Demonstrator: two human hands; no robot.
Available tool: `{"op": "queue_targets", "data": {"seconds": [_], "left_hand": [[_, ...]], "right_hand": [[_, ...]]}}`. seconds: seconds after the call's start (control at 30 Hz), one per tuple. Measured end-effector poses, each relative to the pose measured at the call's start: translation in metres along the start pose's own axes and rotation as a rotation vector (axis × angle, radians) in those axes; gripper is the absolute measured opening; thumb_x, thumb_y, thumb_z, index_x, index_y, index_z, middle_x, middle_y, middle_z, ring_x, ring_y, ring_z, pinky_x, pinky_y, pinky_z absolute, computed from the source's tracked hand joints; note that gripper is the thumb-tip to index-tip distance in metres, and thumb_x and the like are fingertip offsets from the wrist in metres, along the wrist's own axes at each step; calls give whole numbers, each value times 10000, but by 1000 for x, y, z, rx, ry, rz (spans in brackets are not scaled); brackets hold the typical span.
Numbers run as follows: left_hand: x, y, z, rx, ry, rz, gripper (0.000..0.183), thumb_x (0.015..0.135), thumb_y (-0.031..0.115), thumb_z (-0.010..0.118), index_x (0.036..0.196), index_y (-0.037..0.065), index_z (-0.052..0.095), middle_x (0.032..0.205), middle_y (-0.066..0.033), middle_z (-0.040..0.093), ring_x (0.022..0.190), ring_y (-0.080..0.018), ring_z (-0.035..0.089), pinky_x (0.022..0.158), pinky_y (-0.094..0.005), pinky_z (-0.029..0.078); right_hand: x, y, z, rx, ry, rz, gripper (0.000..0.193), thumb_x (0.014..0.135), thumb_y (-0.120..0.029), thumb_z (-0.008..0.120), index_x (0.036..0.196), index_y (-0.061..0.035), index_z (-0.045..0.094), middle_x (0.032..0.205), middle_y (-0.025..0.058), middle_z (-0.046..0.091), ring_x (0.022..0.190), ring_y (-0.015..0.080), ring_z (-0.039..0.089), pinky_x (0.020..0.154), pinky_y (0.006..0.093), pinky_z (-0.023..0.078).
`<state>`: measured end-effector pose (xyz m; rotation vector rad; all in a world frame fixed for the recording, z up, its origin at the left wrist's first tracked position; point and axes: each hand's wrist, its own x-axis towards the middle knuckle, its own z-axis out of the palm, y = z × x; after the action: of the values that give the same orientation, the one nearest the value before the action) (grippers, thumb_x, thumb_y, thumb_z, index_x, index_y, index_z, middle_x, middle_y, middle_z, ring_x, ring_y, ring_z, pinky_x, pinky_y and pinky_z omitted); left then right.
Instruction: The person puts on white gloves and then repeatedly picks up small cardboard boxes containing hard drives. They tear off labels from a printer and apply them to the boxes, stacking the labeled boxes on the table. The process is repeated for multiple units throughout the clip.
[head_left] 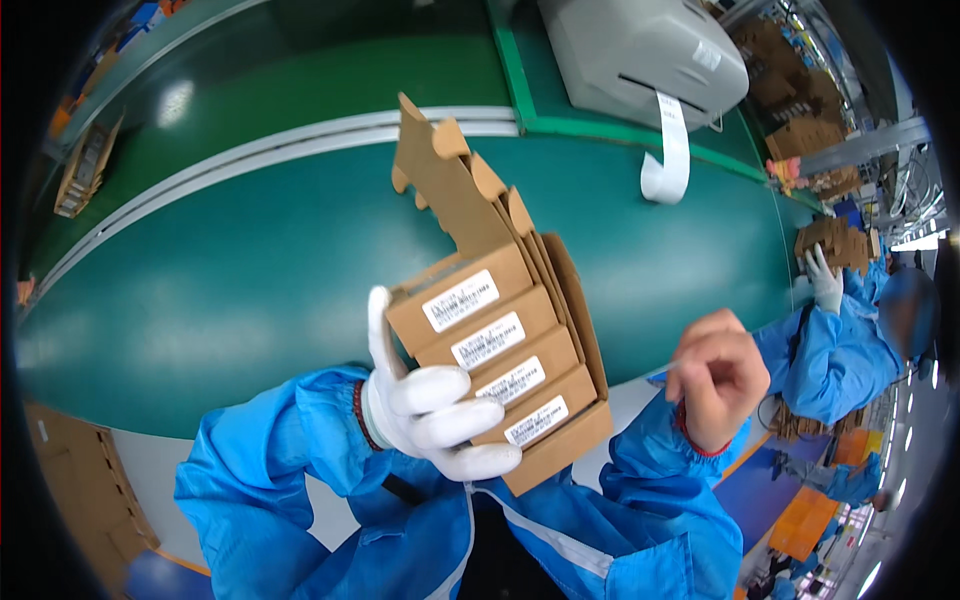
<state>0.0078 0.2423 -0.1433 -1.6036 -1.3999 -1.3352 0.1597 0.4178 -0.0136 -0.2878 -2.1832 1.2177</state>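
An opened brown cardboard carton (585,330) is tilted in front of me, its flap with rounded tabs (440,190) pointing away. Several small brown boxes sit in a row inside it, each with a white printed label (460,300) on its end. My left hand (430,405), in a white glove, grips the row from the left, thumb along the far side and fingers across the labelled ends. Apart from the carton, to its right, my bare right hand (718,375) is raised with fingers curled and pinched together; whatever lies between the fingertips is too small to make out.
A grey label printer (650,60) stands at the far right with a white label strip (672,150) hanging out. The green table (200,290) meets a metal rail (300,145). Another carton (88,168) lies far left. At right, a co-worker (845,340) in blue handles cartons.
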Motion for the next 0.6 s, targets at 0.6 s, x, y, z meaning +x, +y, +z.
{"op": "queue_targets", "data": {"seconds": [0.6], "left_hand": [[-11, -3, 12, -57, 94, 152, 375, 828, 469, 465, 1151, 279, 479, 1152, -115, 399, 1256, -402, 251, 972, -605, 242]], "right_hand": [[-22, -24, 24, -101, -328, 6, 144, 624, 40, 724, 740, 19, 642, 653, 94, 600, 470, 102, 541, 386, 184, 376]]}}
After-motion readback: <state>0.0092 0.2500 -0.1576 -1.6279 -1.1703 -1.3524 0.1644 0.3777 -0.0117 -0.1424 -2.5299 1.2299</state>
